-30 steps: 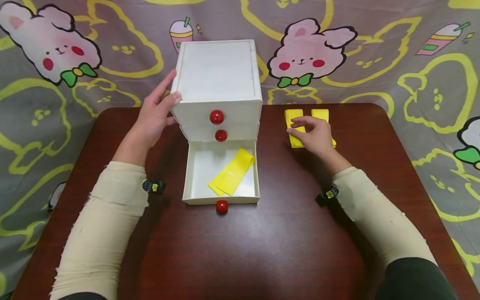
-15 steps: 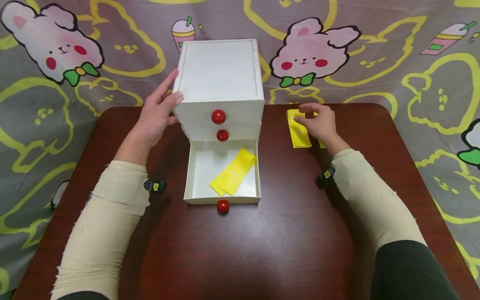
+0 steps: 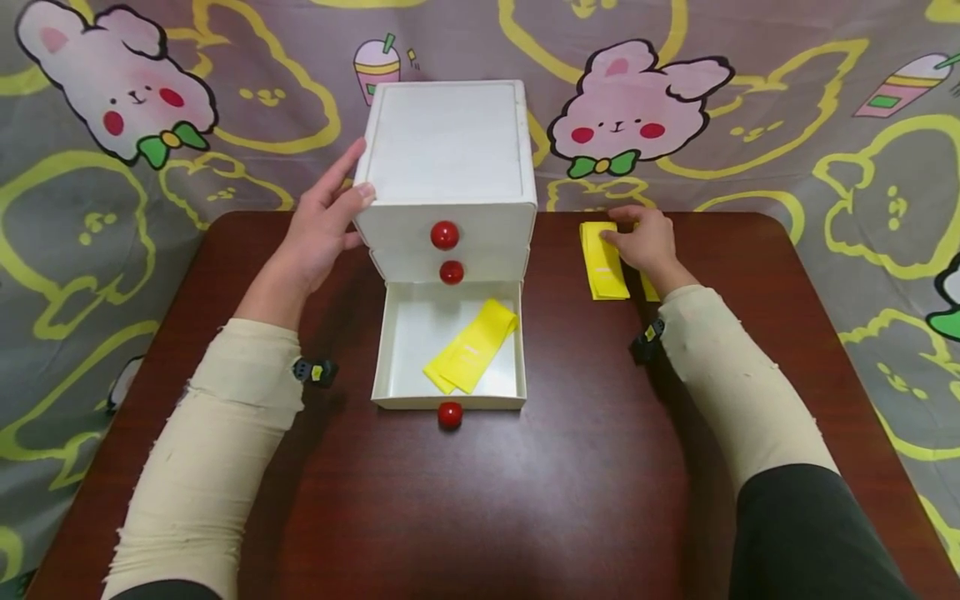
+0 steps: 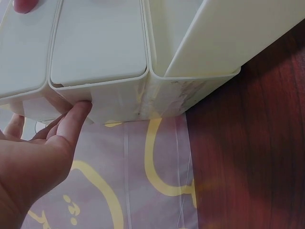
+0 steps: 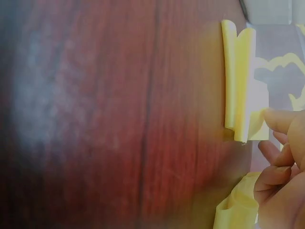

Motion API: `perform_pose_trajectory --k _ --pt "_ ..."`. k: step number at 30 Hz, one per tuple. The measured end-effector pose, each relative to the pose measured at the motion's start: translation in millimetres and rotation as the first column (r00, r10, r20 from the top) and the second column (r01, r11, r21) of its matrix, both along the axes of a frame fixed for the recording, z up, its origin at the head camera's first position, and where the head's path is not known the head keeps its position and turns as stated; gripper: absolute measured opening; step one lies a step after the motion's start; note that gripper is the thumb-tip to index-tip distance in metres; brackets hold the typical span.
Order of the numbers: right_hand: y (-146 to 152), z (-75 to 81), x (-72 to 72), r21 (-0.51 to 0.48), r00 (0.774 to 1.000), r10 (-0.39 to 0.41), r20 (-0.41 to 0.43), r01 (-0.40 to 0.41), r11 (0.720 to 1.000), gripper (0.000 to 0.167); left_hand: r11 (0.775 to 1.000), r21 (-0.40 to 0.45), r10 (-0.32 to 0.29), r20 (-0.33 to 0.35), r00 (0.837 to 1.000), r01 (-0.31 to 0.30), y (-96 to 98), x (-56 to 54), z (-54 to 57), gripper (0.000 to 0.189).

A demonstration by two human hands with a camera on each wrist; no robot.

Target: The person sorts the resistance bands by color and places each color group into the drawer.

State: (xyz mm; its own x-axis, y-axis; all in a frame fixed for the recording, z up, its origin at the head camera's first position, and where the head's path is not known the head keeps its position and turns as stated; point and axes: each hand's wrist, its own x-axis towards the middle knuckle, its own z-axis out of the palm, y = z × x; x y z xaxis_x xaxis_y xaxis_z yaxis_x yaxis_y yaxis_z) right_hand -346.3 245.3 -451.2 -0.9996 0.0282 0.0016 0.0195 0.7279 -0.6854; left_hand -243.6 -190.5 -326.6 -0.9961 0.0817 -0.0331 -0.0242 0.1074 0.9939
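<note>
My left hand [image 3: 315, 233] rests on the left side of a white drawer cabinet [image 3: 450, 142], thumb at its front top corner and fingers extended along the side. In the left wrist view a fingertip presses the cabinet's side wall [image 4: 114, 102]. The bottom drawer [image 3: 397, 333] is pulled out, with a yellow resistance band [image 3: 472, 346] lying folded inside. My right hand [image 3: 648, 242] is at a second folded yellow band [image 3: 606, 271] on the table, thumb tip at its right edge, index finger apart from the thumb. A third yellow band [image 5: 238, 205] lies partly hidden under that hand.
Red round knobs [image 3: 444, 235] stick out from the drawer fronts; the lowest knob [image 3: 450, 415] sits out over the dark wooden table [image 3: 465, 508]. A patterned cloth [image 3: 450, 33] hangs right behind the table's back edge.
My right hand has moved away from me, toward the back of the table, bringing its thumb to the second band's right edge. The left hand stays on the cabinet. The view has shifted slightly.
</note>
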Motion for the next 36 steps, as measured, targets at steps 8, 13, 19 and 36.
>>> perform_pose_trajectory --k 8,13,19,36 --pt "2.0 -3.2 -1.9 0.017 1.0 -0.002 0.012 0.001 1.0 0.045 1.0 -0.014 0.004 -0.011 1.0 -0.004 1.1 -0.3 -0.5 0.056" --pt "-0.1 -3.1 0.9 0.02 1.0 0.009 0.003 -0.009 1.0 0.041 1.0 -0.009 0.001 -0.014 1.0 -0.001 0.2 -0.7 -1.6 0.056" --pt "-1.6 -4.7 7.6 -0.02 0.999 0.006 -0.033 -0.007 1.0 0.036 1.0 -0.014 0.002 -0.015 1.0 -0.003 0.4 -0.5 -1.2 0.056" --pt "-1.3 3.1 34.5 -0.118 0.983 -0.069 -0.17 0.049 0.992 0.029 1.0 0.022 0.001 -0.005 1.0 -0.001 0.9 -0.1 -1.4 0.056"
